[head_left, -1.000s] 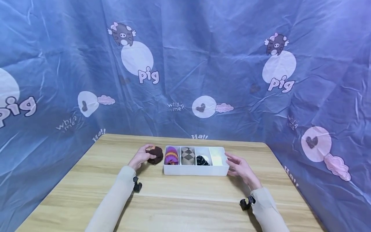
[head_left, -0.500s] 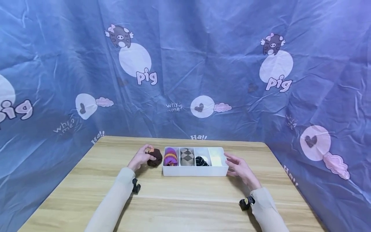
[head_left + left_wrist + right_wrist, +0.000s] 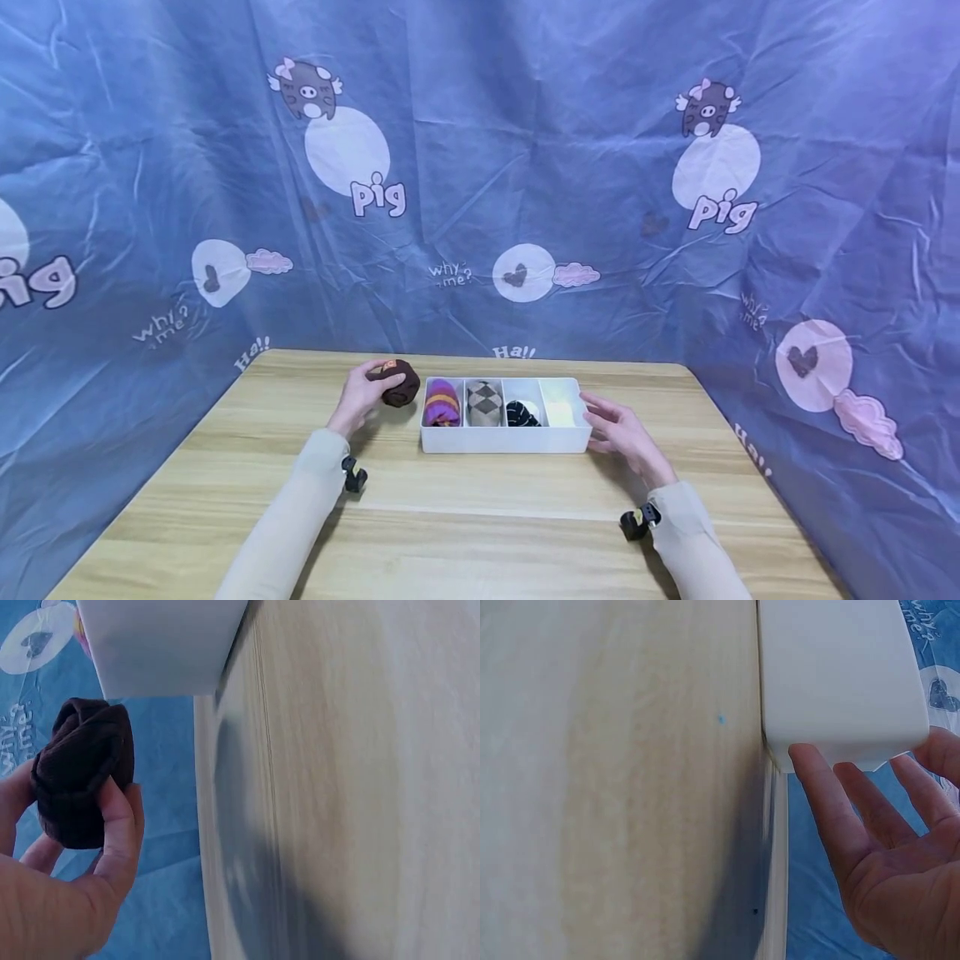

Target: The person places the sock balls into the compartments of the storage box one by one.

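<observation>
My left hand (image 3: 357, 397) pinches a dark brown rolled sock (image 3: 400, 385) with a small orange patch, left of a white divided box (image 3: 502, 441). In the left wrist view the sock (image 3: 82, 772) sits between thumb and fingertips, raised over the tabletop, with the hand's shadow falling apart from it. My right hand (image 3: 619, 430) rests its extended fingertips against the box's right end. The box's compartments hold, from the left, a purple and orange striped rolled sock (image 3: 442, 406), a grey argyle one (image 3: 484, 405) and a black one with white lines (image 3: 521, 414).
The rightmost compartment (image 3: 557, 400) shows a pale inside. Box and hands are toward the far part of a wooden table (image 3: 480, 517). A blue printed curtain (image 3: 465, 167) hangs behind the table and along both sides.
The left hand has turned the brown sock and lifted it up and slightly away from me. The right hand has stayed at the box's end, and the box has not visibly moved.
</observation>
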`<control>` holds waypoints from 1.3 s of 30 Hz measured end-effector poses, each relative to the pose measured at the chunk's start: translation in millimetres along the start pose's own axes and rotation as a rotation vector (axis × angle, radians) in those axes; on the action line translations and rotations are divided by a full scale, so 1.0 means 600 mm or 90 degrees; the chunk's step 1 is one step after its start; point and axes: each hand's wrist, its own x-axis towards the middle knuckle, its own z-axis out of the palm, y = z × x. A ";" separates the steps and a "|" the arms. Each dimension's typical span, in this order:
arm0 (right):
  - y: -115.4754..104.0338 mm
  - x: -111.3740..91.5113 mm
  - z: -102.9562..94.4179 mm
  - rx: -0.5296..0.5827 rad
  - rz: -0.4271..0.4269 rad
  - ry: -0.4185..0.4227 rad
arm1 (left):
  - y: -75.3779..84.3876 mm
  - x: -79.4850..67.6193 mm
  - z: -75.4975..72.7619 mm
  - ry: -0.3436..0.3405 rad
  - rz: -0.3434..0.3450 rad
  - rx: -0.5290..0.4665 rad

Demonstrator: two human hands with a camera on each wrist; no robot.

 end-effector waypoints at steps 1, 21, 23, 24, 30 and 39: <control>0.000 0.000 0.000 0.001 0.001 0.001 | 0.002 0.000 0.001 0.000 0.001 0.004; 0.000 0.004 -0.002 -0.001 0.006 0.001 | 0.033 -0.008 0.035 0.027 0.020 -0.092; -0.002 0.004 -0.001 -0.002 0.009 0.001 | 0.035 -0.009 0.040 0.027 0.029 -0.092; -0.003 0.004 -0.001 -0.003 0.008 0.000 | 0.037 -0.010 0.042 0.030 0.034 -0.092; -0.007 0.001 0.000 -0.004 0.013 0.000 | 0.040 -0.011 0.054 0.050 0.050 -0.112; -0.006 0.001 0.001 0.002 0.010 0.000 | 0.043 -0.011 0.068 0.032 0.067 -0.154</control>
